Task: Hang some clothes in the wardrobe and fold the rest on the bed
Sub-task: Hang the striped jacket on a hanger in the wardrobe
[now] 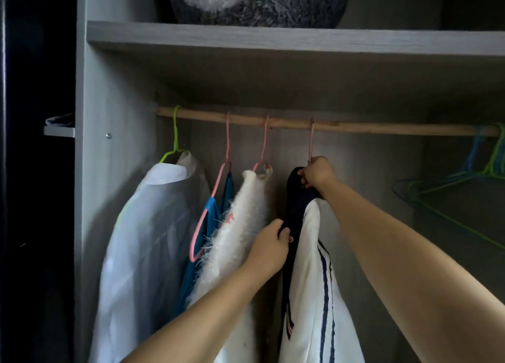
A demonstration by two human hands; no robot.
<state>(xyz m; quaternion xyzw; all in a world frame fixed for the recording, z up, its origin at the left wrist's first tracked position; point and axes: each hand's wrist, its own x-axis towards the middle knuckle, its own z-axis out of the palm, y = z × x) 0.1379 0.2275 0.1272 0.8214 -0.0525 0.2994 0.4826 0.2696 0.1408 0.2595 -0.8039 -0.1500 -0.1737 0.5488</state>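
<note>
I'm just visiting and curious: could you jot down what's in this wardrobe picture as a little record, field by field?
place: open wardrobe with a wooden rail under a grey shelf
garments hung, left to right: white shirt, blue top, fluffy white sweater, white jacket with navy stripes
left hand: grips the jacket's dark front edge
right hand: holds the jacket's pink hanger at the collar; hook over the rail
spare hangers: blue and green, far right of rail
on the shelf: grey and white plush item

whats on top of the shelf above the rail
A grey and white fluffy thing sits on the shelf; its top is cut off by the frame, so what it is stays unclear.
</note>
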